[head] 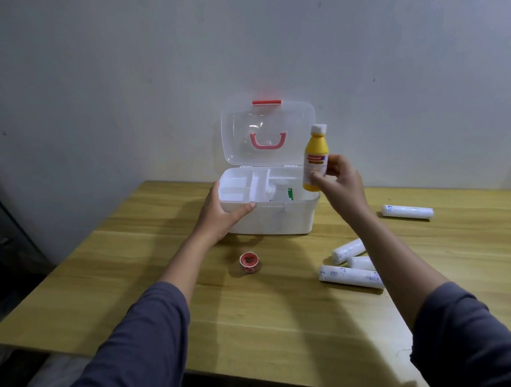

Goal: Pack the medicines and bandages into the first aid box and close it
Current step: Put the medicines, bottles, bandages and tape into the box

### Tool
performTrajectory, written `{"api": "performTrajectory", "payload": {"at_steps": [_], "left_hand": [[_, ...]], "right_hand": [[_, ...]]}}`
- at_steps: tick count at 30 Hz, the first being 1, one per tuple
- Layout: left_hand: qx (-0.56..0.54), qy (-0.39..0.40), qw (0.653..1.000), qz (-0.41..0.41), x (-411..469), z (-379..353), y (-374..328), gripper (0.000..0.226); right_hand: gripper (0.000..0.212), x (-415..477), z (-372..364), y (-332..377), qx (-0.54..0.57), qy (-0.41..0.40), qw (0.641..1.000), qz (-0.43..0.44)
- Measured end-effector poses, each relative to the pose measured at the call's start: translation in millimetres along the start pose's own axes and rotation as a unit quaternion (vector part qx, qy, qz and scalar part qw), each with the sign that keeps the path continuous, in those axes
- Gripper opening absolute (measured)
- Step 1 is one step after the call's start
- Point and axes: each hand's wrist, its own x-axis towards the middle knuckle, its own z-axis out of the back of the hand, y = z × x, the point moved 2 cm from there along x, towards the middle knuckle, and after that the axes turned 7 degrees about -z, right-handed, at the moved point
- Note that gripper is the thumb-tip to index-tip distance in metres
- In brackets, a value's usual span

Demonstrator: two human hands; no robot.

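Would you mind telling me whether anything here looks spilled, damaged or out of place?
Nothing stands out. The yellow bottle is capped and upright in the right hand, the first aid box stands open, and the bandage rolls lie loose but intact on the table.

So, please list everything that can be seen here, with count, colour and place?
box: 1, white, table centre, open
lid: 1, clear, red handle, upright
tray: 1, white, in box, left side
bottle: 1, yellow, white cap, above box's right edge
bandage rolls: 4, white, table right
tape: 1, red, before box
table: 1, wood
left hand: grip on tray's corner
right hand: grip on bottle
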Motion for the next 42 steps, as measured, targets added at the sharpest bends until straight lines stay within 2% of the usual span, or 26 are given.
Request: {"api": "performTrajectory", "payload": {"at_steps": [6,9,12,18,21,26,29,33,38,42], "left_hand": [[-0.003,0.002,1.0,-0.003,0,0,0,0.108],[-0.005,0.002,1.0,-0.005,1,0,0,0.109],[-0.005,-0.001,1.0,-0.006,1,-1,0,0.113],[-0.007,-0.004,1.0,-0.011,1,-2,0,0.112],[-0.008,-0.01,1.0,-0.018,2,-3,2,0.095],[-0.005,-0.011,1.0,-0.025,2,-2,3,0.09],[-0.005,-0.009,1.0,-0.018,1,-2,2,0.092],[0.005,-0.009,1.0,-0.01,1,-2,1,0.09],[-0.002,0.002,1.0,0.003,-1,0,-3,0.106],[-0.011,0.004,1.0,0.012,4,-1,-1,0.101]], "right_hand": [[0.038,-5,-18,-4,-0.102,0.061,0.992,0.041],[0.053,-3,-17,1,-0.132,0.128,0.981,0.056],[0.052,1,-16,5,-0.153,0.185,0.97,0.04],[0.045,3,-17,3,-0.215,0.176,0.959,0.054],[0.046,5,-17,4,-0.248,0.178,0.95,0.07],[0.032,10,-19,3,-0.275,0.162,0.947,0.025],[0.025,11,-22,5,-0.313,0.179,0.933,0.018],[0.024,12,-20,9,-0.295,0.177,0.938,0.031],[0.031,6,-16,13,-0.272,0.145,0.951,0.032],[0.031,4,-15,14,-0.255,0.131,0.957,0.04]]}}
